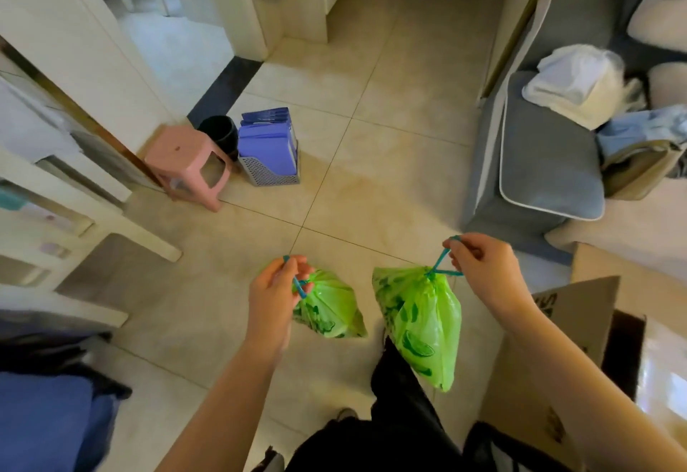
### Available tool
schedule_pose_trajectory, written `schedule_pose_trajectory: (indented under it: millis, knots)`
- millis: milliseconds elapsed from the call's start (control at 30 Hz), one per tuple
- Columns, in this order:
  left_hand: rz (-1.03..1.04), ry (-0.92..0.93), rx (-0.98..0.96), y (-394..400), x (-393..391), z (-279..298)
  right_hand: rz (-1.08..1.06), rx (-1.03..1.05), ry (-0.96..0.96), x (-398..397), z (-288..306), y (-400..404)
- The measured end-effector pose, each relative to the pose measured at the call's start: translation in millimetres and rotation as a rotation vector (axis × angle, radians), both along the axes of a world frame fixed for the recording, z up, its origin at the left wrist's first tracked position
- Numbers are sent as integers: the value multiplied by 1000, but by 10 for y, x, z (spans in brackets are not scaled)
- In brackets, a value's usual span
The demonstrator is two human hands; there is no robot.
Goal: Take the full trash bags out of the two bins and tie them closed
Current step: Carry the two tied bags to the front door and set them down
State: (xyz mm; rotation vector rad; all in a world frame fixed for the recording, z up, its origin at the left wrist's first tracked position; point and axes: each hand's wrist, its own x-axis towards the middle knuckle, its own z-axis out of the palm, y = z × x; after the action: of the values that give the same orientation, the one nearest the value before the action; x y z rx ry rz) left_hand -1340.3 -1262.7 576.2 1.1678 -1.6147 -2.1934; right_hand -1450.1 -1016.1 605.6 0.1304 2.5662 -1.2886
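Two bright green trash bags with darker green prints hang in the air in front of me, both cinched at the top by teal drawstrings. My left hand [277, 293] grips the drawstring of the smaller left bag [329, 310]. My right hand [483, 267] pinches the drawstring loop of the larger right bag [422, 323], which hangs lower over my dark trouser leg. One black bin [219, 133] stands on the floor by the wall behind a pink stool, and its inside looks dark. No second bin is in view.
A pink plastic stool [189, 163] and a grey mesh holder with purple packs [269, 148] stand at the left on the tiled floor. A grey sofa with clothes [546, 159] fills the right side. An open cardboard box [572, 326] sits at my right.
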Motion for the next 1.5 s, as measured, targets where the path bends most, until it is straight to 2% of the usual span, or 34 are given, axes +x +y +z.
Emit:
schedule_pose_trajectory:
  millis: [200, 533, 833, 1133, 1500]
  knots:
    - [65, 38, -89, -94, -1343, -2, 42, -8, 1, -1288, 12, -36]
    - [-17, -29, -331, -288, -3378, 56, 91, -13, 2, -3374, 91, -219]
    - [-100, -106, -269, -658, -5297, -119, 26, 91, 64, -5296, -21, -465]
    - [-179, -154, -273, -937, -7243, -41, 6, 187, 95, -7106, 96, -732]
    - [-66, -196, -250, -1110, -9724, -14, 115, 144, 66, -9528, -53, -942]
